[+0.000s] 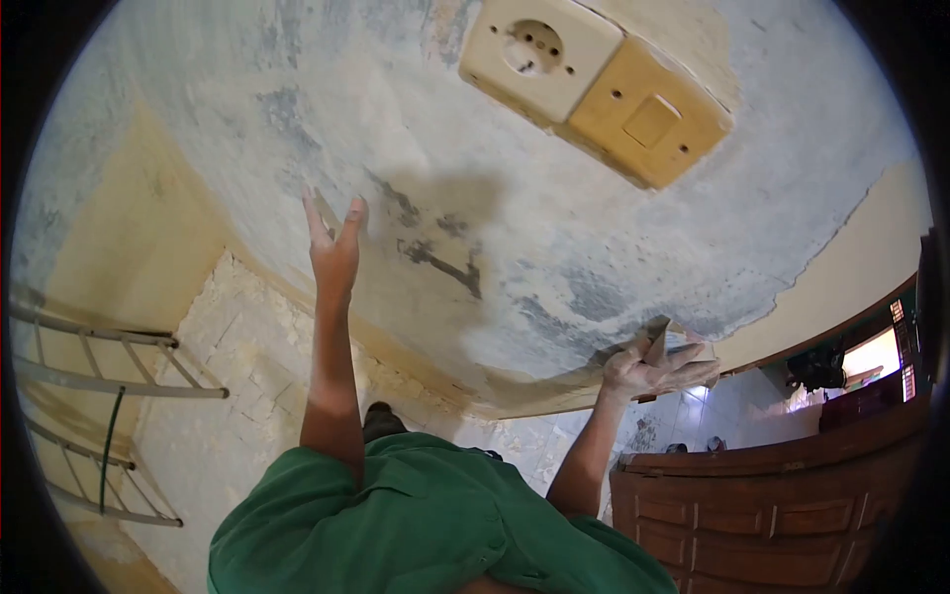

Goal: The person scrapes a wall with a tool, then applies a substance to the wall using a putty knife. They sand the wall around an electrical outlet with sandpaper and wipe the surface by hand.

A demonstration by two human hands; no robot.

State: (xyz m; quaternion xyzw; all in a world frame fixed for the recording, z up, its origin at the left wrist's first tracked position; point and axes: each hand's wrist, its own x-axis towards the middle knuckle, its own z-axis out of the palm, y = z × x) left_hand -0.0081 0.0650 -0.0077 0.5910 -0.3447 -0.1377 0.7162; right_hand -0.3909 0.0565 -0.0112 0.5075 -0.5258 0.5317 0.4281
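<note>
My left hand (334,243) is raised beside the patchy grey-white wall (416,119), its thumb and fingers apart, with nothing visible between them. Lower right, my right hand (658,368) has whitish dust on it and holds a small flat piece (673,339), perhaps sandpaper or a scraper, between thumb and fingers close to the wall. Dark scuffed marks (440,265) show on the wall between my hands. Above them are a cream socket (534,49) and a yellowed switch (648,114).
A metal ladder (119,381) stands at the left. Debris and dust cover the floor (237,366). A brown panelled wooden door or cabinet (762,515) is at the lower right, with a bright opening (871,361) beyond it.
</note>
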